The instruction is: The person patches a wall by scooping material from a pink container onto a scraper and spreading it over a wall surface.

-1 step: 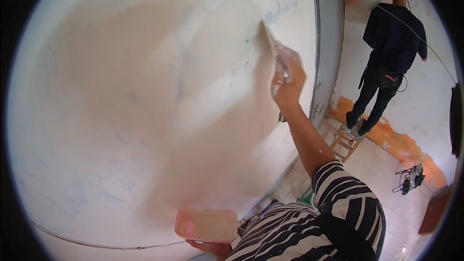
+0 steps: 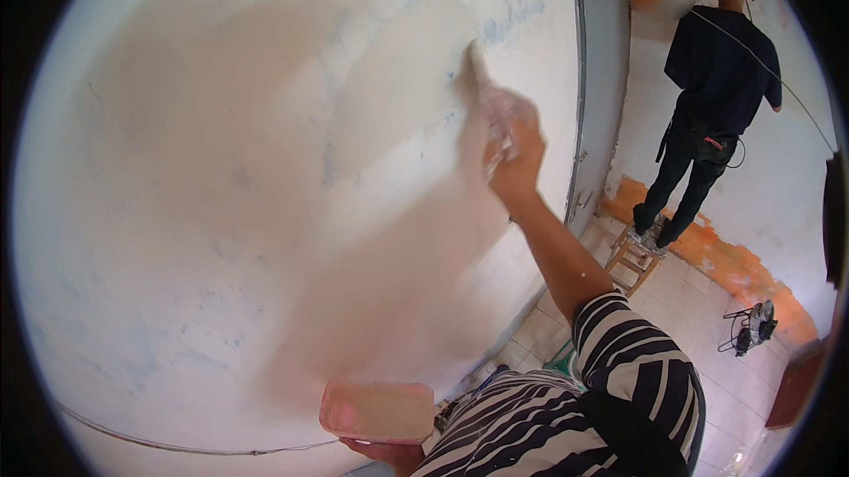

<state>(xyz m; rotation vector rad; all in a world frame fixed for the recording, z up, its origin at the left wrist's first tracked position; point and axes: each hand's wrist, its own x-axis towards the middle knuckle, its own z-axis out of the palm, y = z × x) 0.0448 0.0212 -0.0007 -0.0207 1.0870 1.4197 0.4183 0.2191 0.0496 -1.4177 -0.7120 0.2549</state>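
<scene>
Right hand [image 2: 515, 137], slightly blurred, is closed around a scraper [image 2: 478, 61], arm stretched up and forward; the blade points up the pale wall [image 2: 221, 212], on or very near its surface, exact contact too blurred to tell. Blue-grey smudges show through the wall's coating, some just beside the blade; a broad shadow falls across it. Left hand [image 2: 385, 452], low in view, grips a pink tray [image 2: 376, 437] from below its near edge; most fingers hidden. The tray sits close to the wall's lower part, well below the scraper, a pale paste [image 2: 387, 408] spread inside. Striped shirt [image 2: 637, 349] on the wearer. Off to the right, a co-worker [image 2: 725, 70] in dark clothes stands on a wooden stool [image 2: 632, 267], back turned, facing another wall with an orange band [image 2: 716, 247] along its foot. Grey door [image 2: 604, 79] between the two walls.
</scene>
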